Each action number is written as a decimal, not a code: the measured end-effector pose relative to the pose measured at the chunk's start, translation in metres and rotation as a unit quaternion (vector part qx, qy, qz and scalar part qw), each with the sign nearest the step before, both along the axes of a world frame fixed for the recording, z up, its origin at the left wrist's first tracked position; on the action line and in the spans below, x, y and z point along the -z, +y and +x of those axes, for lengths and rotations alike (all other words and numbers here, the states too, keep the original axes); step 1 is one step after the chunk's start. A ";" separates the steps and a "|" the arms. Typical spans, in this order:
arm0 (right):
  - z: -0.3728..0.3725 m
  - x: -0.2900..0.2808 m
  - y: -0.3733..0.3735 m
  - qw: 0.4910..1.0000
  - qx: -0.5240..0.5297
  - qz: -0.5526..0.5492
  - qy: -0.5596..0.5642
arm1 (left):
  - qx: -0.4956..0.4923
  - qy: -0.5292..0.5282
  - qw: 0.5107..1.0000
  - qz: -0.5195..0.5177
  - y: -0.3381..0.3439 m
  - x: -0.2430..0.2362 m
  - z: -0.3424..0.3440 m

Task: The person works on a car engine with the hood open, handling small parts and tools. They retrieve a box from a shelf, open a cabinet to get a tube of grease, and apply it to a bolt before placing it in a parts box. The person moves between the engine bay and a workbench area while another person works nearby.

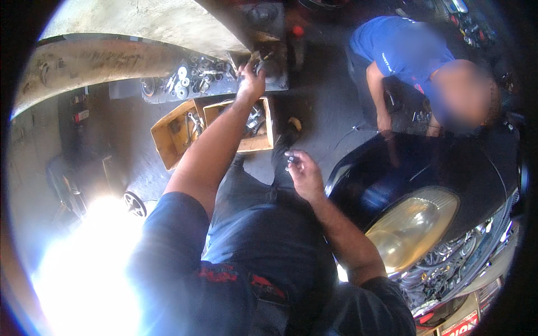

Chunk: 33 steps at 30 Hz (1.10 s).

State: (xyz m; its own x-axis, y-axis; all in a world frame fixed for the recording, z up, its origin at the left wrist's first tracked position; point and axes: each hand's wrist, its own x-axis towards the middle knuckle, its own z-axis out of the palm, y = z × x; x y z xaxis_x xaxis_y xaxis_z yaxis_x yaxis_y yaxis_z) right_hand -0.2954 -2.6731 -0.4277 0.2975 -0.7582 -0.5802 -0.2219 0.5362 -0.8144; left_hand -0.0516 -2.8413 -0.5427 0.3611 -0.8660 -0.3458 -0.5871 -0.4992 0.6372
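Tabletop (277,84) up ahead, and here is the left arm at full stretch, its left hand (252,83) up at the right end near the front corner, fingers bent around or against a dark metal piece (268,68); it's dim and blurry up there, so I can't tell whether that hand is gripping it or only touching. Down lower, the right hand (308,178) is clear: thumb and fingertips pinched on a small dark part (291,160), held up in front of the body, just beyond the knees and well apart from the tabletop. Back to that tabletop: metal rings (182,81) and other loose parts crowd its left half, right up to the front edge. Below the front edge sit two yellowish boxes, the left box (164,140) tilted with wrenches (193,122) inside, the right box (255,149) holding metal parts (255,120). Over to the right, a black car (392,171) shows a yellowed headlight (417,227) near its front corner, and a person in a blue shirt (400,47) bends over, arms hanging by the car's far edge. A pale panel (140,19) spans the upper left, above the tabletop's left end.
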 end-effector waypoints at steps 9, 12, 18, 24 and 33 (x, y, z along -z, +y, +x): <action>0.000 -0.002 0.005 1.000 -0.020 0.002 -0.006 | -0.005 -0.106 0.970 -0.221 0.051 0.004 -0.016; -0.003 0.001 0.008 1.000 -0.011 0.022 -0.019 | 0.012 -0.122 0.963 -0.239 0.087 -0.005 -0.019; -0.001 0.002 0.010 0.999 -0.018 0.022 -0.034 | 0.030 -0.079 0.980 -0.178 0.122 -0.016 -0.024; 0.002 0.001 0.012 0.999 -0.046 0.022 -0.008 | 0.042 -0.110 0.988 -0.095 0.102 -0.022 -0.026; -0.005 0.001 0.015 0.998 -0.060 0.017 0.018 | 0.083 -0.153 0.981 -0.081 0.036 -0.032 -0.021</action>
